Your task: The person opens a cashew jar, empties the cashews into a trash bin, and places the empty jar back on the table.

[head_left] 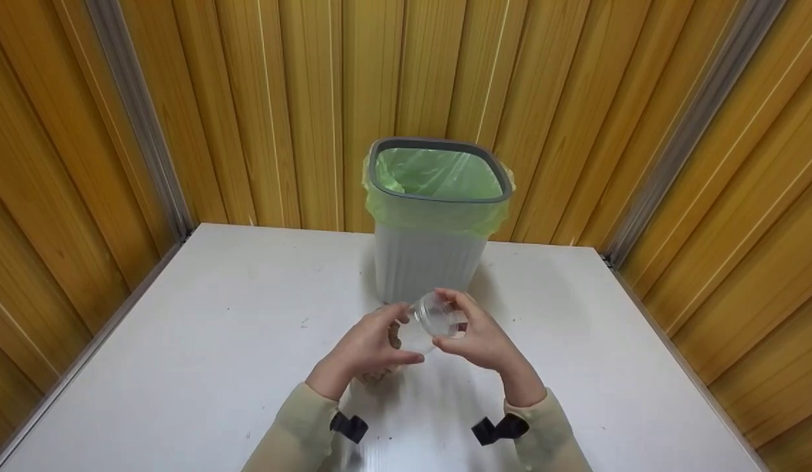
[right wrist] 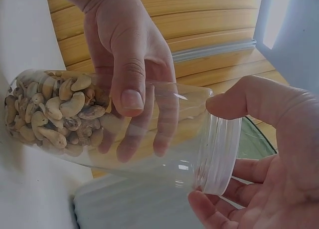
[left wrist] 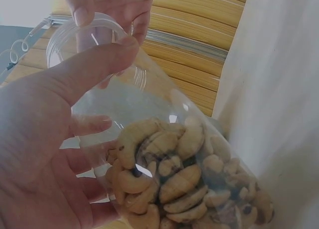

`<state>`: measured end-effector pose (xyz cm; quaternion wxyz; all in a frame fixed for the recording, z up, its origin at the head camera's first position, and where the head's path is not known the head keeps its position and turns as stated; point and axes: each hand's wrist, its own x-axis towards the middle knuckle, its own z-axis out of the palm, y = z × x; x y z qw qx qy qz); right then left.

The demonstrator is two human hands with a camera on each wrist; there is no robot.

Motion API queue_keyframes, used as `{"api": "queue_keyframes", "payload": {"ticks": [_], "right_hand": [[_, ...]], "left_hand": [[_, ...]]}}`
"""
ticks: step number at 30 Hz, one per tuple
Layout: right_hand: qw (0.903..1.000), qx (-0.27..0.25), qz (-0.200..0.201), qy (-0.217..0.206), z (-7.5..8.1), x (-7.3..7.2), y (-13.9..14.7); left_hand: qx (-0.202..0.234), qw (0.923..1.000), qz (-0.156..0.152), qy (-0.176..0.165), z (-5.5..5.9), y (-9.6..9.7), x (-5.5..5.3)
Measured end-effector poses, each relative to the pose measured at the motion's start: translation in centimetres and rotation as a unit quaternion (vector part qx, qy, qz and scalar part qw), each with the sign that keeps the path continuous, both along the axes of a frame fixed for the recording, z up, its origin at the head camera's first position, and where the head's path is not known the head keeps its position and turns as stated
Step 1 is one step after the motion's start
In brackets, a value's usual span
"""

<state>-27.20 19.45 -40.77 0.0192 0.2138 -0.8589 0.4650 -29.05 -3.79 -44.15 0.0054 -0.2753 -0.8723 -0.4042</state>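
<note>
A clear jar (right wrist: 187, 139) lies tilted between both hands, low in front of the bin in the head view. Curved cashews (right wrist: 60, 109) fill its bottom end, which slopes down toward the white table. A translucent ridged lid (right wrist: 219, 154) sits on the other end. My left hand (head_left: 366, 341) grips the jar's body, thumb across the near side and fingers behind, showing through the clear wall in the right wrist view. With thumb and fingers on opposite sides of the rim, my right hand (head_left: 481, 334) holds the lid.
A pale ribbed trash bin (head_left: 428, 262) with a dark rim stands just beyond the hands, lined with a green bag (head_left: 438, 219). The white table (head_left: 235, 314) backs onto wood-patterned panels (head_left: 307, 118). Metal posts (head_left: 143, 111) rise at the corners.
</note>
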Motion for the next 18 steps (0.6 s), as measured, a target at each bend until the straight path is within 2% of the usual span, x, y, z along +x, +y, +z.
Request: {"api": "queue_keyframes", "payload": {"ticks": [13,18], "right_hand": [[0.9994,-0.029,0.014,0.01,-0.14,-0.22,0.21],[0.9993,-0.03,0.009,0.02,-0.06,-0.2,0.34]], "left_hand": [[0.003,0.9999,-0.002,0.011,0.07,-0.1,-0.04],[0.004,1.0,0.005,-0.001,0.09,-0.09,0.0]]}}
